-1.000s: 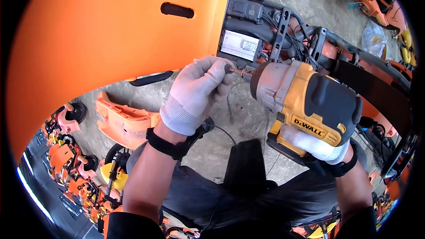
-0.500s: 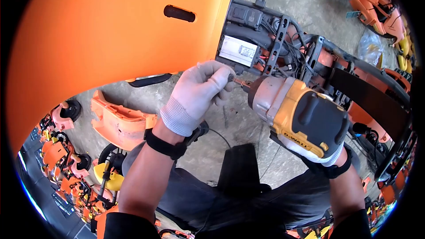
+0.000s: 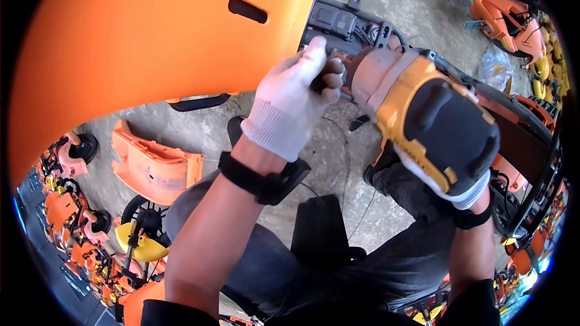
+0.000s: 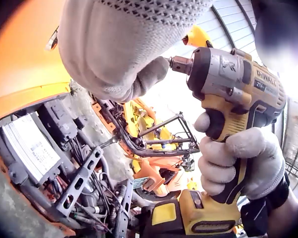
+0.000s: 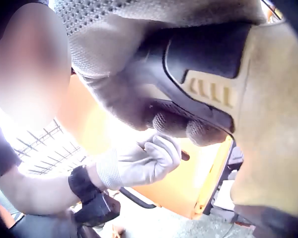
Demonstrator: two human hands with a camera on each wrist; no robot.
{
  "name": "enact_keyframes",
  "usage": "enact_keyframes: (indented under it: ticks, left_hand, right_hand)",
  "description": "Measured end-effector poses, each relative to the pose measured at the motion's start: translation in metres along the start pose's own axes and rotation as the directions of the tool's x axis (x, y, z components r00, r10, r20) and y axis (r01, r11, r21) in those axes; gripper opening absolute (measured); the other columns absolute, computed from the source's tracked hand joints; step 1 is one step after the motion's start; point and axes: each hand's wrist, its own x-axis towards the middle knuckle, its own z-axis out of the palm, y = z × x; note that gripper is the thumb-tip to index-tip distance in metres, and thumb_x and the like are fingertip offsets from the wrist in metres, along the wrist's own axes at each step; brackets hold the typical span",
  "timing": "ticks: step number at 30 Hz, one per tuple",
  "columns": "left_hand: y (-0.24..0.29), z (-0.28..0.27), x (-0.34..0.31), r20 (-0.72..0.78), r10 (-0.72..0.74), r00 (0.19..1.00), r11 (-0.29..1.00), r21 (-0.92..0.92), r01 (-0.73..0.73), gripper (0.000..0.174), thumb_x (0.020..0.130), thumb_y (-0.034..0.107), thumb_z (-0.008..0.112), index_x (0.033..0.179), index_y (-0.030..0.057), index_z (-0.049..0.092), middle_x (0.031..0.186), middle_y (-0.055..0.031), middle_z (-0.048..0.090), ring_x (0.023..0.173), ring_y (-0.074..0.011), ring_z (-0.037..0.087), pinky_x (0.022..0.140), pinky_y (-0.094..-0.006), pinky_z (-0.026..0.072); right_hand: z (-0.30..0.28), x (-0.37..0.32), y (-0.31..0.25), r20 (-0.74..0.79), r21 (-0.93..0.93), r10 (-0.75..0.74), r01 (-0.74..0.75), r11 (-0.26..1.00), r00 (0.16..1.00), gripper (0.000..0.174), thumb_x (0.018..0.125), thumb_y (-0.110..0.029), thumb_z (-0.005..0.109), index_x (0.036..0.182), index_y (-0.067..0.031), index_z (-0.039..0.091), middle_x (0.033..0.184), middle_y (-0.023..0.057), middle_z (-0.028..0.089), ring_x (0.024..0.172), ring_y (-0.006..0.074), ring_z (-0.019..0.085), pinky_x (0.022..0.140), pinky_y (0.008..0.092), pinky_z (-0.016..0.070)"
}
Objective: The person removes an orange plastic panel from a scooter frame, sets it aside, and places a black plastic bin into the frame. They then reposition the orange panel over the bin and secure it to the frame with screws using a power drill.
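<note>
My gloved right hand (image 4: 241, 161) grips a yellow and black DeWalt cordless impact wrench (image 3: 438, 115) by its handle. The tool's nose points left, toward my gloved left hand (image 3: 296, 93). That hand's fingers are curled at the tool's tip, with the thumb raised alongside. At its fingers the metal drive end (image 4: 181, 64) shows in the left wrist view. A small dark screw is mostly hidden in the left fingers. Both hands are beside a large orange body panel (image 3: 151, 36) and the black vehicle frame (image 3: 356, 6), close over the frame in the head view.
A silver labelled box (image 4: 32, 146) sits in the frame among loose wires. On the concrete floor lie an orange plastic cover (image 3: 157, 166) and a clear plastic bag (image 3: 496, 67). Several orange and yellow vehicle parts crowd the left edge. My knees are below the hands.
My left hand has risen and shifted right, with its thumb now pointing up. The impact wrench first tipped, then moved up and right with my right hand; the silver box is now hidden in the head view.
</note>
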Motion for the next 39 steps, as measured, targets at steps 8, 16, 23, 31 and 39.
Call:
enact_keyframes:
  ticks: [8, 16, 23, 31, 39]
  left_hand:
    - [0.005, 0.011, 0.042, -0.089, 0.103, 0.991, 0.981, -0.157, -0.116, 0.024, 0.095, 0.023, 0.051, 0.088, 0.0008, 0.052, 0.076, -0.0078, 0.055, 0.061, -0.0149, 0.052, 0.053, -0.0255, 0.0441]
    - [0.003, 0.024, 0.102, -0.216, 0.116, 0.97, 0.905, -0.378, -0.193, 0.012, 0.094, 0.009, 0.047, 0.102, -0.0006, 0.048, 0.087, -0.0117, 0.051, 0.073, -0.0201, 0.051, 0.059, -0.0274, 0.0485]
    - [-0.027, 0.013, 0.162, -0.164, 0.108, 0.981, 0.797, -0.575, -0.184, 0.014, 0.092, 0.003, 0.048, 0.105, -0.0025, 0.047, 0.095, -0.0139, 0.051, 0.083, -0.0213, 0.051, 0.066, -0.031, 0.0506]
    - [-0.022, 0.018, 0.182, -0.257, 0.066, 0.964, 0.697, -0.679, -0.228, 0.02, 0.094, 0.007, 0.045, 0.111, -0.0021, 0.049, 0.099, -0.0122, 0.05, 0.091, -0.0204, 0.05, 0.075, -0.0299, 0.0495]
    - [-0.058, -0.018, 0.24, -0.151, 0.361, 0.92, 0.917, -0.121, -0.379, 0.022, 0.097, 0.009, 0.038, 0.106, -0.0058, 0.051, 0.098, -0.0104, 0.049, 0.09, -0.0153, 0.048, 0.074, -0.0265, 0.0483]
  right_hand:
    - [-0.011, 0.059, -0.058, 0.435, -0.802, -0.594, 0.591, 0.086, 0.677, 0.05, 0.07, -0.003, 0.067, 0.118, 0.0002, 0.053, 0.117, 0.0119, 0.055, 0.099, 0.0226, 0.059, 0.084, 0.032, 0.047]
    - [-0.034, 0.138, -0.068, 0.225, -0.827, -0.156, 0.273, 0.491, 0.962, 0.032, 0.07, -0.007, 0.065, 0.1, 0.0025, 0.061, 0.075, 0.006, 0.065, 0.067, 0.0107, 0.058, 0.063, 0.0272, 0.0498]
    - [-0.058, 0.182, -0.057, 0.192, -0.86, -0.108, 0.22, 0.461, 0.975, 0.042, 0.067, -0.012, 0.068, 0.106, 0.0001, 0.058, 0.082, 0.0066, 0.062, 0.072, 0.014, 0.055, 0.066, 0.0298, 0.0493]
    - [-0.063, 0.226, -0.054, 0.269, -0.865, -0.075, 0.275, 0.42, 0.96, 0.043, 0.068, -0.01, 0.069, 0.108, 0.0001, 0.058, 0.091, 0.0077, 0.063, 0.08, 0.0177, 0.058, 0.074, 0.03, 0.0497]
    - [-0.072, 0.247, -0.053, 0.206, -0.894, 0.04, 0.171, 0.413, 0.978, 0.047, 0.069, -0.013, 0.071, 0.111, 0.0013, 0.056, 0.097, 0.0095, 0.063, 0.086, 0.0191, 0.058, 0.08, 0.0301, 0.049]
